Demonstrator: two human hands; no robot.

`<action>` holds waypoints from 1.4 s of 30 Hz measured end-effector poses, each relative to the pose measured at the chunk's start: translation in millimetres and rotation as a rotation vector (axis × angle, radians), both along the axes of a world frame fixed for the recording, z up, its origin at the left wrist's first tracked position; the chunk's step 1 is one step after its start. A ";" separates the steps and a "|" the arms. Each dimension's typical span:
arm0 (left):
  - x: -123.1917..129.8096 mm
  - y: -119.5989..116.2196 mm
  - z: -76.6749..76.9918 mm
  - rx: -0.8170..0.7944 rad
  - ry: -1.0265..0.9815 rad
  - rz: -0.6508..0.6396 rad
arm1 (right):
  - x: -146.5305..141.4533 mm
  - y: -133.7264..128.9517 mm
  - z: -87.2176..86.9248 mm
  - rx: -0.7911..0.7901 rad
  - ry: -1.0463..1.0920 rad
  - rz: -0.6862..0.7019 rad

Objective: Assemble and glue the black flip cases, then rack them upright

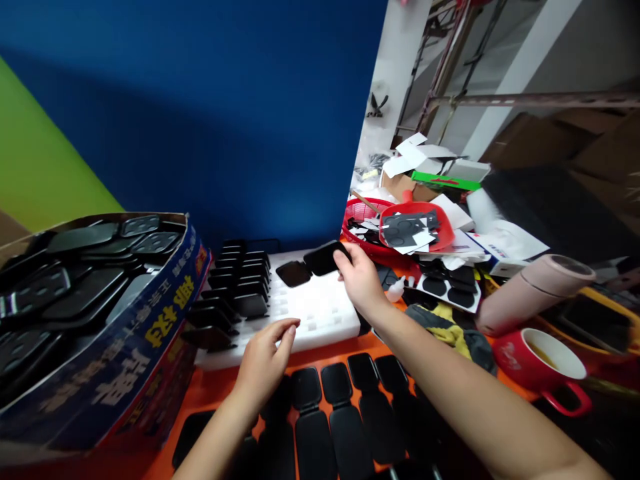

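My right hand (359, 275) pinches the right end of a black hinged two-panel piece (323, 259), thumb on its face. The piece is spread open above a white foam tray (320, 310); I cannot tell whether it touches the tray. My left hand (267, 353) is over the tray's front edge, empty, with thumb and forefinger slightly apart. Similar black pieces (253, 283) stand upright in rows at the tray's left side. Several more hinged pieces (337, 383) lie unfolded in a row on the orange tabletop (185, 403) in front, partly hidden by my left forearm.
On the left, a blue printed carton (165, 320) is heaped with black parts. A blue panel (210, 120) rises behind the tray. To the right are a red scoop (445, 230) with scraps, a pink flask (535, 293), a cloth (445, 327) and a red mug (525, 367) with liquid.
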State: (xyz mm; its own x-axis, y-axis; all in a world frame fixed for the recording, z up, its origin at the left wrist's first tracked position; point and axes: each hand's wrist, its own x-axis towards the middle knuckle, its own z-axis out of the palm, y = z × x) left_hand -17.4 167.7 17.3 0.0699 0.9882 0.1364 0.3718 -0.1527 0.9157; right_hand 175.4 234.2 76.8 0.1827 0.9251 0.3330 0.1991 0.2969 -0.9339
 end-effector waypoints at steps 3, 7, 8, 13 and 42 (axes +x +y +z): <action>-0.8 26.7 -9.6 0.153 0.144 -0.061 | -10.2 60.6 16.3 0.122 -0.286 0.004; 1.8 45.9 -31.1 0.160 0.177 -0.110 | -44.6 124.9 16.0 0.133 -0.588 0.144; 2.2 47.6 -36.0 0.162 0.203 -0.109 | -53.8 137.7 13.2 0.142 -0.635 0.181; 0.7 48.4 -47.9 0.178 0.364 -0.122 | -91.0 180.9 -1.3 0.153 -0.724 0.358; 3.6 48.5 -42.3 0.388 0.705 -0.112 | -126.7 188.8 -18.4 0.086 -0.946 0.499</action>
State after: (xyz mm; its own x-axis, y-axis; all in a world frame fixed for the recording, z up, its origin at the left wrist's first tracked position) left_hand -13.8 216.1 -25.0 0.3632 0.8616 0.3545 0.8052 -0.4817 0.3459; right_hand 48.7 423.1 58.4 -0.5758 0.7905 0.2088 0.6688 0.6022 -0.4360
